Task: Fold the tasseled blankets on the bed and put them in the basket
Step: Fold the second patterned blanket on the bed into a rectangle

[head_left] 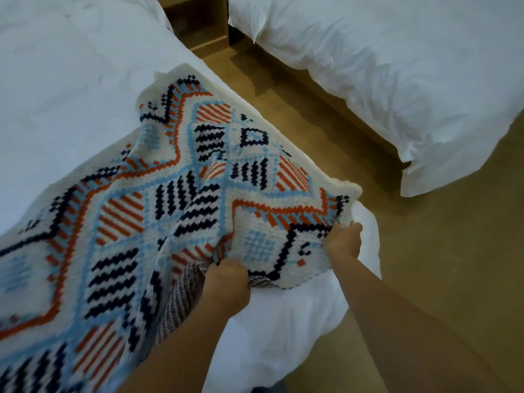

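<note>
A knitted blanket (pixel 158 199) with a cream ground and orange, navy and light-blue zigzag patterns lies stretched across the near bed (pixel 56 89). Its right end hangs lifted over the bed's corner. My left hand (pixel 226 282) grips the blanket's near edge from below, where the striped underside shows. My right hand (pixel 344 242) grips the blanket's right corner, a little farther out over the bed's edge. The cloth between both hands is pulled taut. No tassels or basket are in sight.
A white duvet covers the near bed and bulges at its corner (pixel 283 330) under my hands. A second bed with a white duvet (pixel 397 80) stands across a strip of tan floor (pixel 453 279). A wooden nightstand base (pixel 198 26) sits between them.
</note>
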The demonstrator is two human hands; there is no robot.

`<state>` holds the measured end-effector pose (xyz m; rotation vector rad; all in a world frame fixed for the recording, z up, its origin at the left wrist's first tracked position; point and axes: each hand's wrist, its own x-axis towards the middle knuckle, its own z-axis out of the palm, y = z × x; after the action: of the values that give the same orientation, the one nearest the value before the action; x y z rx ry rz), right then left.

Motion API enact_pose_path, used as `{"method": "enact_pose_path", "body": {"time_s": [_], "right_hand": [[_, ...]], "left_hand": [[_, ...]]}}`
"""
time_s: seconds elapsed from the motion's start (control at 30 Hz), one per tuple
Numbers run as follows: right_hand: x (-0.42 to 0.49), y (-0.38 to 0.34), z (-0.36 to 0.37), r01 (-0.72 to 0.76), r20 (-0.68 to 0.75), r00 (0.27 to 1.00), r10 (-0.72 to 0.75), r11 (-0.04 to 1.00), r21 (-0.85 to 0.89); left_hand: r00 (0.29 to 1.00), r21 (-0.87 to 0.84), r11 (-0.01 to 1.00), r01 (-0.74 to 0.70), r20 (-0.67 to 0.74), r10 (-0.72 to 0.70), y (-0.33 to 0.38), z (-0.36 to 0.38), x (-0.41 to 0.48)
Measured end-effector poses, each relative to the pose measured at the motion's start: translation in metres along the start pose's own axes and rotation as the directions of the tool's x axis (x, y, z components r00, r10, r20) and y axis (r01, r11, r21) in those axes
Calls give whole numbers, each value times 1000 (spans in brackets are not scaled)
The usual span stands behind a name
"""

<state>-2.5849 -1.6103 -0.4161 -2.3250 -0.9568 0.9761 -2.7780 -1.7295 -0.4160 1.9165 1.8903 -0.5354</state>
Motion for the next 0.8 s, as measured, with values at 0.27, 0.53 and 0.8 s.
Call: {"method": "enact_pose_path", "body": {"time_s": [0.27, 0.53, 0.8], "right_hand": [[-3, 24, 4, 39, 375, 922, 91, 944, -326], [-17, -13, -17, 342, 176, 917, -359, 932, 122], [-24, 5, -10, 86, 362, 916, -173, 966, 243]], "left_hand": [[976, 75, 982, 172, 120, -181, 4, 0, -14], [814, 125, 869, 478, 309, -492, 21, -8, -31], [964, -323, 908, 265, 97, -247, 104, -22, 15]]}}
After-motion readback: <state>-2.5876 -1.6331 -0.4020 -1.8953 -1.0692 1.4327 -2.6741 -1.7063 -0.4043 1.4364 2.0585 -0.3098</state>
